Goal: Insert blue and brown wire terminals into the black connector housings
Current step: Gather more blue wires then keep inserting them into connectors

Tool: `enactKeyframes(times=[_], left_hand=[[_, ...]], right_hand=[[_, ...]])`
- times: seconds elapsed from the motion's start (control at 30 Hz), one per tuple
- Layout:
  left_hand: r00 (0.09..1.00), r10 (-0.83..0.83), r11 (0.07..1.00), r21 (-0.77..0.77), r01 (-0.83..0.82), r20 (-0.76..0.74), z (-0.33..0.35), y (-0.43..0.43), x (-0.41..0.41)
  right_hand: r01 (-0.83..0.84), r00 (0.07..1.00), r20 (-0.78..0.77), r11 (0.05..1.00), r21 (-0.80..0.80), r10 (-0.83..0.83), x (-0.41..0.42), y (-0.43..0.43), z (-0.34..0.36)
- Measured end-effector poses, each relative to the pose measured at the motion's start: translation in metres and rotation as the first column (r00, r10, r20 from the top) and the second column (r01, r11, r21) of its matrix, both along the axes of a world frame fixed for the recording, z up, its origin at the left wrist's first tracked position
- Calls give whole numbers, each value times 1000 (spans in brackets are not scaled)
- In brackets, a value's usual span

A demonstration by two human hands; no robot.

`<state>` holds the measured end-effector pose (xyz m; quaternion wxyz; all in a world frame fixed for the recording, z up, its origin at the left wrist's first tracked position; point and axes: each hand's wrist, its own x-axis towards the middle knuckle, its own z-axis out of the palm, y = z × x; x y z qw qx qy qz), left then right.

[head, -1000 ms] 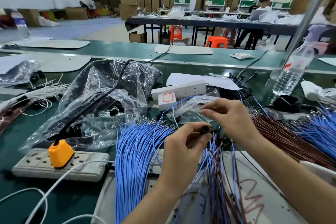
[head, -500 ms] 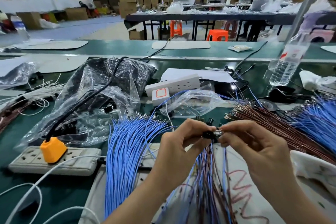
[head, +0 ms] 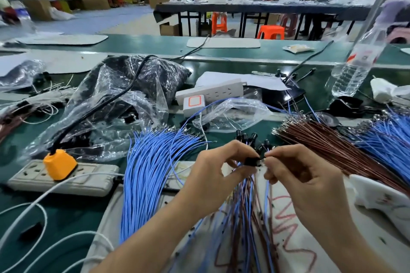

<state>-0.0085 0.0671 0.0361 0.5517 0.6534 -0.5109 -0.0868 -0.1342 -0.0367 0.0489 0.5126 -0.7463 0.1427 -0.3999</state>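
Your green surface (head: 66, 217) carries a white power strip (head: 62, 178) and crumpled plastic bags (head: 115, 104). Blue wires (head: 146, 175) and brown wires (head: 332, 146) lie fanned across it.

Plug (head: 59, 164) in strip (head: 66, 178), left.

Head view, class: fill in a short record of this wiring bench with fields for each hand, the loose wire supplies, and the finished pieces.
left hand: pinches a black connector housing at its fingertips
right hand: fingertips meet the housing from the right
blue wire bundle: fanned on the bench, left of the hands
brown wire bundle: lying right of the hands
finished leads: blue and brown wires hang below the hands
power strip: far left, orange plug inserted
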Motion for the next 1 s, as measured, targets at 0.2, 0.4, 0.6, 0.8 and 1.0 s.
enactKeyframes(times=[0.2, 0.4, 0.6, 0.8, 1.0], left_hand=[[999, -2, 1000, 28, 1, 44, -1, 0, 0], [995, -17, 999, 35, 14, 95, -2, 1, -1], [997, -52, 998, 30, 50, 62, -4, 2, 0], [995, -92, 996, 9, 93, -24, -4, 2, -1], [987, -114, 993, -1, 115, -117, -2, 3, -3]], right_hand=[[45, 987, -148, 986, -160, -69, -1, -6, -4], [-20, 982, -189, 999, 36, 27, -2, -10, -4], [-118, 980, -130, 962, 247, 154, -1, -12, -3], [-203, 958, -95, 875, 440, 270, 0, -17, -5], [-234, 941, -98, 834, 499, 323, 1, -15, -5]])
